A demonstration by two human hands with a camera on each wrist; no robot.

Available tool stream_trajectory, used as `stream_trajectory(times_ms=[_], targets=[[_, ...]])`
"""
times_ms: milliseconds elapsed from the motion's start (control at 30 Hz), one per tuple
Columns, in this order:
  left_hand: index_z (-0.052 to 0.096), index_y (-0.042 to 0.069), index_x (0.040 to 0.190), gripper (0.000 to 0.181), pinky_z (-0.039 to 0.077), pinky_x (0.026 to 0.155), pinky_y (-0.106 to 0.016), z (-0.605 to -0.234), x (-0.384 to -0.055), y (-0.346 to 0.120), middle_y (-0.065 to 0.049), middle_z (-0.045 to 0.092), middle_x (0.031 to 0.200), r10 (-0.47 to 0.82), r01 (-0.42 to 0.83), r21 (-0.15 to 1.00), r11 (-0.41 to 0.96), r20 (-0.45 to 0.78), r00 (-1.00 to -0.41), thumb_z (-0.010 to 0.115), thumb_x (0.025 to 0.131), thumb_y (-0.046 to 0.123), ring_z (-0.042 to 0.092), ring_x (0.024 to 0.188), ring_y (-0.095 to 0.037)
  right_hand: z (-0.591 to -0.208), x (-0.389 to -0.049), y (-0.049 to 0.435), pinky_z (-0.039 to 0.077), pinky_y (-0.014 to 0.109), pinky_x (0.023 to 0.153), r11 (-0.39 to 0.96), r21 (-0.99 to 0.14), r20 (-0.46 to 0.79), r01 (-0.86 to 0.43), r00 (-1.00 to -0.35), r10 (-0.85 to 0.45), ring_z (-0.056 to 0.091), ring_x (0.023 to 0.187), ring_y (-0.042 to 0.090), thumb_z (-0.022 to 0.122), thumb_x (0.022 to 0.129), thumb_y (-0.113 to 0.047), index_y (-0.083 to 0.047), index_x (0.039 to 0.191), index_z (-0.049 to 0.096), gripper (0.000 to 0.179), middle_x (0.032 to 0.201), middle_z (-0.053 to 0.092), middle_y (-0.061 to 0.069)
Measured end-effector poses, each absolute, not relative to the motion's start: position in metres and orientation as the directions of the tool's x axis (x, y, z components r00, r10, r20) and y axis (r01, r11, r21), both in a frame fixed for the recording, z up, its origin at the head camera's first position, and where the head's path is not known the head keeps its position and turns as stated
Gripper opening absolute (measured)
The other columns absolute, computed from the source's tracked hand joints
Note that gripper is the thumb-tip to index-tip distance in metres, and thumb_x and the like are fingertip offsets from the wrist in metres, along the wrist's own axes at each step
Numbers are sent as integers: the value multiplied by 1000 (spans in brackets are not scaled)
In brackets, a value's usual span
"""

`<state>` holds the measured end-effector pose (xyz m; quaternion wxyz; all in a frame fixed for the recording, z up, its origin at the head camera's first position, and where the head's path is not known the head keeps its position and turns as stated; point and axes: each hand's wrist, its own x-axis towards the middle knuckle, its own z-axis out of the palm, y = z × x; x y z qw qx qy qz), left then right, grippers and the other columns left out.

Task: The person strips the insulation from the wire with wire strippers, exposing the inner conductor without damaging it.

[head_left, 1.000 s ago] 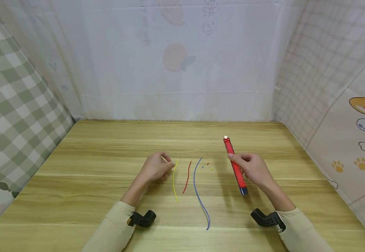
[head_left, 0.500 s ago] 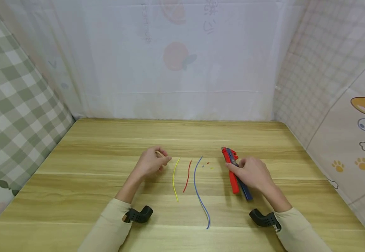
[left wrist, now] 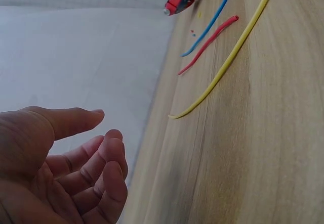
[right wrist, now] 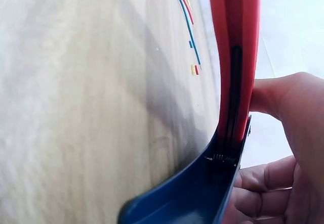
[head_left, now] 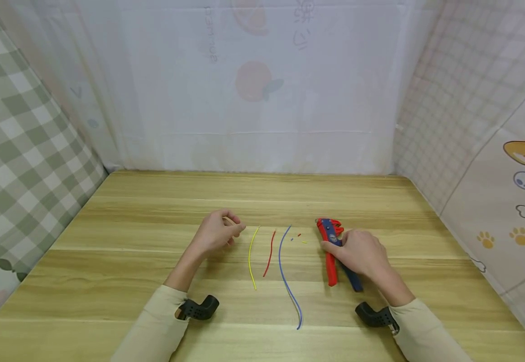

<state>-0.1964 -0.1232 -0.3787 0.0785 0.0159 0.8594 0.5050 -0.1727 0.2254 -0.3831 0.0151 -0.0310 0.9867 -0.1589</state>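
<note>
My right hand point(head_left: 361, 251) grips a wire stripper point(head_left: 332, 240) with one red and one dark blue handle, its head pointing away from me. The right wrist view shows its spread handles point(right wrist: 238, 57) and a small spring at the pivot. My left hand point(head_left: 217, 231) holds nothing, fingers loosely curled, left of a yellow wire point(head_left: 250, 259). In the left wrist view thumb and fingertips stand apart. A short red wire point(head_left: 270, 254) and a longer blue wire point(head_left: 282, 266) lie right of the yellow one, all three running roughly front to back.
Tiny cut pieces of insulation, among them a yellow bit point(head_left: 305, 243) and a red bit point(head_left: 299, 235), lie between the blue wire and the stripper. The wooden table point(head_left: 154, 201) meets a white cloth point(head_left: 176, 100) at the back and patterned cloths at both sides.
My right hand has turned the wire stripper flat and lowered it toward the table, so both handles now show. My left hand has drawn back left, away from the yellow wire.
</note>
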Motion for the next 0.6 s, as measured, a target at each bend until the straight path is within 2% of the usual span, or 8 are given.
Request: stream_trajectory(times_ms=[267, 600], targets=[[66, 6, 109, 19, 55, 60, -31, -379, -197, -122, -16, 77, 91, 114, -55, 873, 484, -126, -985, 73, 100, 21, 69, 67, -26, -387, -174, 221, 34, 31, 45, 959, -280, 6, -45, -999, -45, 49, 53, 19, 72, 90, -61, -17, 60, 47, 58, 58, 45, -3], [67, 7, 109, 20, 53, 57, -31, -381, -196, -120, -15, 76, 89, 118, -41, 871, 489, -113, -987, 74, 98, 22, 68, 66, -25, -393, -173, 214, 33, 31, 45, 965, -264, 0, -4, -1000, -4, 49, 53, 21, 72, 89, -60, -14, 61, 50, 58, 59, 47, 0]])
